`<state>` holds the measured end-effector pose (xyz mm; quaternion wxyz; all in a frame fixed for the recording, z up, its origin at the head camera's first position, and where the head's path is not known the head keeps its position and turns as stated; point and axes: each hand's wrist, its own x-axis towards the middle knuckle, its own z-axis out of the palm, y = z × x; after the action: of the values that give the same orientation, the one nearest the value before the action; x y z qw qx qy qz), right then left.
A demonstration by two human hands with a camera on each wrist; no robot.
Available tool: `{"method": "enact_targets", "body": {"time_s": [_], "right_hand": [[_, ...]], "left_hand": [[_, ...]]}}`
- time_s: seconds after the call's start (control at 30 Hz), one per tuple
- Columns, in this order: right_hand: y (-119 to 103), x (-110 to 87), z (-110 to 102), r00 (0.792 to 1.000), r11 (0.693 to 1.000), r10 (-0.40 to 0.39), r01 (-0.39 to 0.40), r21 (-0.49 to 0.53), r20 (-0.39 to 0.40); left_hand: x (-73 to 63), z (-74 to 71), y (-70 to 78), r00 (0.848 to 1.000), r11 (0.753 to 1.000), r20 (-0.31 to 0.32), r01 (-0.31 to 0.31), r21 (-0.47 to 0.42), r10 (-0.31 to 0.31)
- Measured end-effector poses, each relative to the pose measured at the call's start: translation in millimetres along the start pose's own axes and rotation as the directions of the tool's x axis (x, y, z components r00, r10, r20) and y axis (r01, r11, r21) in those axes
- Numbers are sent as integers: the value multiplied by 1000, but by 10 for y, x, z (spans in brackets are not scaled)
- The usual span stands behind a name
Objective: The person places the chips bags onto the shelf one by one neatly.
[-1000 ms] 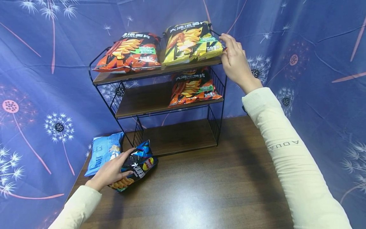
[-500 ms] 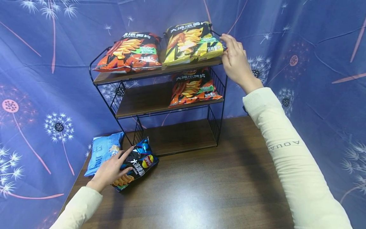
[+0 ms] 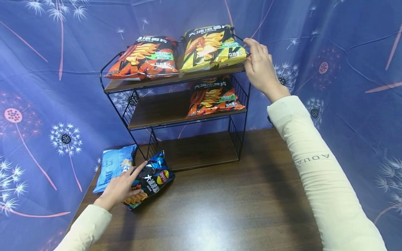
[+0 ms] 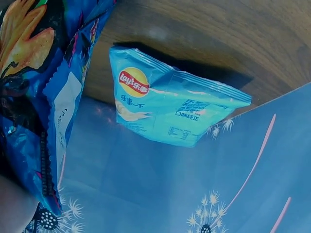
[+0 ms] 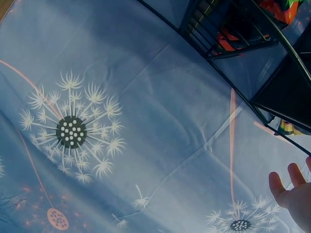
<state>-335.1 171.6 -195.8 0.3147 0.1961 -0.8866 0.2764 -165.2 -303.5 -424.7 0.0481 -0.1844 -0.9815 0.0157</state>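
1. Left hand [image 3: 120,186]: has hold of the black bag [image 3: 152,179], thumb and fingers spread across it, a broad grasp rather than a tight one. Bag sits tilted, up and right of the grip, near the left foot of the rack [image 3: 161,104]. Whether its base meets the table [image 3: 188,202], cannot tell.
2. Blue bag [image 3: 114,165]: on the table just beyond the left grip, partly hidden by it.
3. Right hand [image 3: 262,68]: high and right of the left grip, at the rack's upper end, beside a corner of the yellow bag [image 3: 210,48]. Fingers part-spread; whether they clasp anything or only rest, cannot tell.
4. Why so: the right hand probably steadies the rack. The wide left grasp suits a puffy, slippery packet. Shelved bags face front, perhaps for reading (shop fashion, I'd guess).
5. Shelved: upper red bag [image 3: 147,55] left of the yellow one; lower red bag [image 3: 213,96] below the right hand, one level down.
6. Writing: Lay's badges on black and blue; the left wrist view adds 乐事一下 and 口味纯正 on blue. Yellow shows 马铃薯片; red flashes read "50". Right sleeve [image 3: 309,174]: AQUA.
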Motion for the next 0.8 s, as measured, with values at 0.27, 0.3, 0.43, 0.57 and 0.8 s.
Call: {"method": "enact_targets", "body": {"time_s": [0.27,0.3,0.43,0.57,0.8], "right_hand": [[12,-1,4,1000,1000,-7,7,-2,-2],[11,-1,5,1000,1000,-6,6,-2,-2],[8,-5,8,1000,1000,-3,3,0,-2],[2,-6,7,1000,1000,1,-1,6,1],[2,2,12,1000,1000,0,0,16,1]], "left_hand": [[-16,-3,2,999,1000,-31,-25,-18,24],[-19,-2,0,999,999,-33,-29,-18,28],[-36,8,-13,998,999,-52,-48,-6,47],[-55,-4,-11,996,998,-64,-57,-8,56],[-65,-99,18,993,998,-107,-50,-47,45]]}}
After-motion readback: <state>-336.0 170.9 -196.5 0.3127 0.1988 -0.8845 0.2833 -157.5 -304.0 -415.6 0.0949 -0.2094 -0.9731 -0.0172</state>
